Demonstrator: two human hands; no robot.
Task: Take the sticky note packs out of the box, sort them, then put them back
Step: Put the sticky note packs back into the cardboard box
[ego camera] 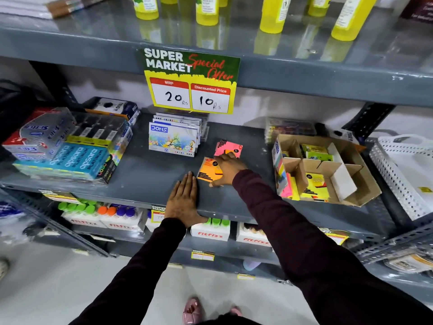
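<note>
An orange sticky note pack [207,169] lies on the grey shelf [150,179], with a pink pack [230,146] just behind it. My right hand [228,168] rests on the orange pack's right side, fingers spread over it and reaching the pink pack's front edge. My left hand [185,199] lies flat, palm down, on the shelf's front edge, left of the orange pack. The cardboard box [351,160] with dividers stands to the right. It holds yellow packs [312,186], green-yellow packs [316,152], and pink and yellow packs [290,187] at its left side.
DOMS colour boxes [173,139] stand behind the packs. Stacked pencil and pen cartons [68,146] fill the shelf's left end. A white perforated tray [405,170] sits at the far right. A price sign [191,83] hangs from the upper shelf, which carries yellow bottles [273,12].
</note>
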